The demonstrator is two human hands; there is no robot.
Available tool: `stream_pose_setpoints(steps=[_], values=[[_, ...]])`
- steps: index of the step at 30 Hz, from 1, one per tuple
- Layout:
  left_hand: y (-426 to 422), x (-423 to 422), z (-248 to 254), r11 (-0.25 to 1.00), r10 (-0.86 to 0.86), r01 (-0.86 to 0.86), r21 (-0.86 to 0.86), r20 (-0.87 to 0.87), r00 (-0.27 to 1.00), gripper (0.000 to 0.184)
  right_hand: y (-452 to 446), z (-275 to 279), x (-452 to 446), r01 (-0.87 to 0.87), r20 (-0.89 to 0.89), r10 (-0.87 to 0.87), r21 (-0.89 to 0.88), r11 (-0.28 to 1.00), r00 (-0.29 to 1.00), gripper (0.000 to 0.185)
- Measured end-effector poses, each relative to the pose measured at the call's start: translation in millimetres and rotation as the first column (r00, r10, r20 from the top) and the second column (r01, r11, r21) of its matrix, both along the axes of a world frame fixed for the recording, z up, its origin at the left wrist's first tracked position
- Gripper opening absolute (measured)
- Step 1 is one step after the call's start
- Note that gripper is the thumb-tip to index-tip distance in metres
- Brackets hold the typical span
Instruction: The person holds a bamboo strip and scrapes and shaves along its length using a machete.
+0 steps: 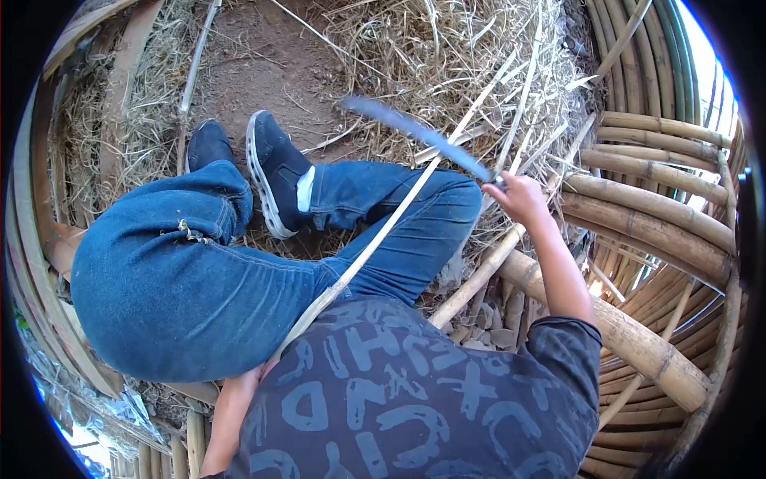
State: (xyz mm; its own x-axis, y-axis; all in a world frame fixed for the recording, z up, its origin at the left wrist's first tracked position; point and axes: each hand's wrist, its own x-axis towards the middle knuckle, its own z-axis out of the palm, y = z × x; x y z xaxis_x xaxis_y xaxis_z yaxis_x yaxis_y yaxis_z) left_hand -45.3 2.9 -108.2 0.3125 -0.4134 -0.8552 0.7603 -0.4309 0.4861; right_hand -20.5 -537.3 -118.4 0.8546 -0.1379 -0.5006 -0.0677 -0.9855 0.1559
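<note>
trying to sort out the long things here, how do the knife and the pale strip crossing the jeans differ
The knife looks bluish-grey and blurred; the strip is pale tan and sharper. The knife looks shorter than the strip. The right hand grips the knife at one end, while the strip crosses the jeans. Both are long and narrow.

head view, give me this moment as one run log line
right hand: grips knife | knife: blurred, crosses strip in view | left hand: mostly hidden | strip: slants across jeans
</note>
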Motion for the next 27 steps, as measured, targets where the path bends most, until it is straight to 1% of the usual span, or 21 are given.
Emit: stream_pose_setpoints(steps=[1,3,4,5,7,8,9,11,12,13,15,16,17,19,20,21,22,23,24,27], values=[[0,0,0,1.000,0.001,-0.001,0.002,-0.004,1.000,0.033,-8,-2,1,0.007,-0.004,-0.007,0.003,1.000,1.000,0.060],[-1,2,2,1.000,-0.005,0.005,0.000,-0.001,1.000,0.033,-37,-7,-7,-0.047,0.002,0.047,0.041,0.998,0.999,0.061],[-2,3,1,1.000,-0.003,0.003,-0.005,0.005,1.000,0.033,-51,-10,-7,0.199,-0.007,-0.201,-0.095,0.975,0.980,0.060],[-3,2,1,1.000,0.000,0.000,-0.013,0.003,1.000,0.033,-54,-11,-4,0.187,0.002,-0.188,-0.101,0.977,0.982,0.060],[-4,3,0,1.000,-0.005,0.005,-0.012,0.000,1.000,0.033,-63,-7,-11,0.375,0.115,-0.368,-0.043,0.926,0.923,0.060],[-3,3,1,1.000,-0.006,0.006,-0.008,-0.009,1.000,0.033,-33,7,-3,0.376,0.108,-0.376,0.017,0.926,0.920,0.059],[-2,2,1,1.000,-0.007,0.007,-0.005,-0.020,1.000,0.033,-27,8,-3,0.278,0.048,-0.281,0.051,0.959,0.959,0.062],[-1,2,1,1.000,-0.008,0.008,0.001,-0.029,1.000,0.033,-28,12,3,0.031,-0.110,-0.035,-0.035,0.999,0.993,0.064],[0,3,3,1.000,-0.018,0.018,0.003,-0.033,0.999,0.033,-47,8,4,0.048,-0.182,-0.062,-0.077,0.996,0.981,0.068],[0,4,4,1.000,-0.014,0.015,0.004,-0.027,1.000,0.033,-70,3,-7,0.141,-0.022,-0.144,-0.095,0.985,0.989,0.066],[1,3,5,1.000,-0.013,0.012,-0.003,-0.029,1.000,0.033,-85,8,-8,0.395,0.148,-0.390,-0.008,0.919,0.909,0.062],[0,4,5,1.000,-0.010,0.010,-0.004,-0.024,1.000,0.033,-86,7,-9,0.323,0.208,-0.307,-0.048,0.945,0.929,0.057],[1,5,5,1.000,-0.011,0.011,-0.001,-0.027,1.000,0.033,-64,11,-2,0.355,0.206,-0.349,0.009,0.935,0.914,0.055],[2,4,5,1.000,-0.014,0.014,0.007,-0.041,0.999,0.033,-26,22,8,0.271,0.091,-0.277,0.069,0.960,0.957,0.057],[4,4,6,1.000,-0.011,0.012,0.013,-0.042,0.999,0.033,-35,19,6,0.105,0.003,-0.105,0.001,0.995,0.995,0.059],[5,3,8,1.000,-0.015,0.016,0.020,-0.045,0.999,0.032,-49,13,3,0.032,-0.042,-0.035,-0.070,0.997,0.999,0.059],[6,5,10,1.000,-0.017,0.018,0.023,-0.041,0.999,0.032,-61,14,-7,0.207,0.001,-0.207,-0.084,0.975,0.978,0.059],[6,5,11,1.000,-0.011,0.012,0.021,-0.036,0.999,0.032,-65,16,1,0.355,0.065,-0.350,-0.090,0.931,0.935,0.058],[5,4,10,1.000,-0.009,0.010,0.019,-0.037,0.999,0.032,-63,13,7,0.340,0.070,-0.335,-0.082,0.937,0.940,0.058],[3,4,7,1.000,-0.005,0.005,0.014,-0.041,0.999,0.032,-50,22,7,0.412,0.154,-0.409,0.012,0.911,0.899,0.060]])
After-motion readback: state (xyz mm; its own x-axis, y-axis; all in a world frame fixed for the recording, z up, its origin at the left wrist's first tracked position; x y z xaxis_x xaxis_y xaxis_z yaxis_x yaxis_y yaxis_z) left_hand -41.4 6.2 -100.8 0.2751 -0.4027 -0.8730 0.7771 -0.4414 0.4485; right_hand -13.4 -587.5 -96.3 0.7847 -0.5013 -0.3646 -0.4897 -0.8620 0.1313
